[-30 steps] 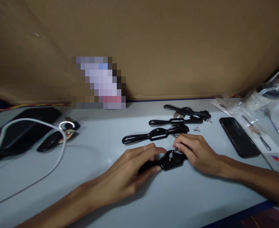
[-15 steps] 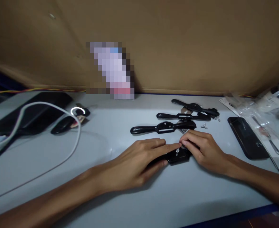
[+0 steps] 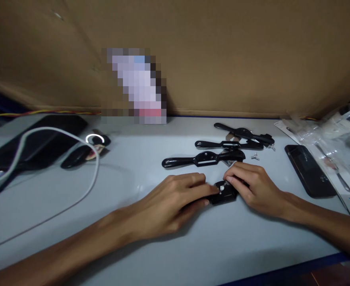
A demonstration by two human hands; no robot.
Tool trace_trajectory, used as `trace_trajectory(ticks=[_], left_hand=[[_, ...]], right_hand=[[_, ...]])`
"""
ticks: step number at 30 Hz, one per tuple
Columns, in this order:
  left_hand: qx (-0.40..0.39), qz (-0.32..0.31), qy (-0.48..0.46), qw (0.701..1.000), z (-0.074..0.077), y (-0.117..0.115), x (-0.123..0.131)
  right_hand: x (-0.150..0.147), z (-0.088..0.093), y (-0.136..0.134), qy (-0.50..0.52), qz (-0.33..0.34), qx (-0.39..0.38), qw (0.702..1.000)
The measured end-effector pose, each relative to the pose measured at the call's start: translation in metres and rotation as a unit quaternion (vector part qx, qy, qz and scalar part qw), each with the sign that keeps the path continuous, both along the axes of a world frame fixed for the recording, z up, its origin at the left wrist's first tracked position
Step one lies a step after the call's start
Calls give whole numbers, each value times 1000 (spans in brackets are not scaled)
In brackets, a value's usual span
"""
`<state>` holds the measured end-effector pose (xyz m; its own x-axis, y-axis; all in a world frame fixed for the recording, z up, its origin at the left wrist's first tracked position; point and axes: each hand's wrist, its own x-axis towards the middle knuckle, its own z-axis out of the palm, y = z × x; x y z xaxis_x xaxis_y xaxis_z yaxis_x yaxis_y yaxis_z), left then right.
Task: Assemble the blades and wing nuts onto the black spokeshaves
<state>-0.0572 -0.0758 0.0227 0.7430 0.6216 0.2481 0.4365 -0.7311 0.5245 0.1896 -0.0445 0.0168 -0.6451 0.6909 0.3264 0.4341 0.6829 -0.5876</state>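
Observation:
A black spokeshave (image 3: pixel 226 196) lies low on the table between my hands, with silver screws on its middle plate. My left hand (image 3: pixel 182 198) is closed over its left handle, which the fingers mostly hide. The index finger reaches toward a silver wing screw (image 3: pixel 221 188). At the spokeshave's right side, my right hand (image 3: pixel 254 184) is closed in a pinch by the upper edge of the plate; what sits between the fingertips is hidden. Just beyond my hands lies another black spokeshave body (image 3: pixel 206 158), with a loose silver wing screw (image 3: pixel 254 156) to its right.
Two more black spokeshaves, one in front (image 3: pixel 228 144) and one behind (image 3: pixel 243 132), lie farther back. On the right are a black phone (image 3: pixel 308 171) and plastic packaging (image 3: pixel 320 147). A white cable (image 3: pixel 95 174) loops across the left, near a dark mouse-like object (image 3: pixel 75 157). Cardboard (image 3: pixel 237 59) stands behind.
My left index finger has drawn back left from the right fingertips to beside the wing screw. My right hand keeps its pinch. The whole view has shifted slightly.

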Motion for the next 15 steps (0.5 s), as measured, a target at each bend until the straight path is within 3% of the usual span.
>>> trace_trajectory(ticks=[7, 15], left_hand=[[1, 21, 4, 1000, -4, -1, -1], [-32, 40, 8, 999, -5, -3, -1]], right_hand=[[-1, 5, -4, 53, -4, 2, 999], [1, -3, -2, 97, 55, 59, 992]])
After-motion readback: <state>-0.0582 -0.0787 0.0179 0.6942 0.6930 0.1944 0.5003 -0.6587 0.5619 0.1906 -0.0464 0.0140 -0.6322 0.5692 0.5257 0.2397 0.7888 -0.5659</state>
